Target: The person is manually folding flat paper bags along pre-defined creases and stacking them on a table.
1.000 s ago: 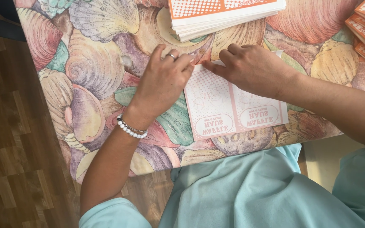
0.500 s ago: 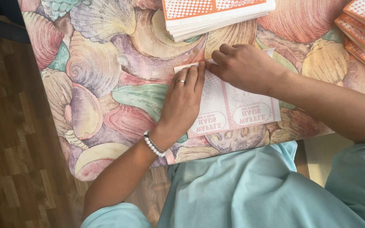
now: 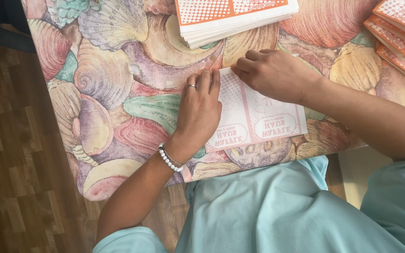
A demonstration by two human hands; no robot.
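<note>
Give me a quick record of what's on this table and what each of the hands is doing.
Surface: table under a shell-patterned cloth
Work piece: flat pale printed paper sheet near the table's front edge
Left hand: palm down, pressing the sheet's left part; wears a ring and a bead bracelet
Right hand: fingers curled on the sheet's far edge
Far side: stack of orange-and-white printed sheets
Far right: second orange stack
Floor: wood boards

Orange-printed stack (image 3: pixel 233 16) (top edge cut off), sheet (image 3: pixel 258 119) partly under hands
</note>
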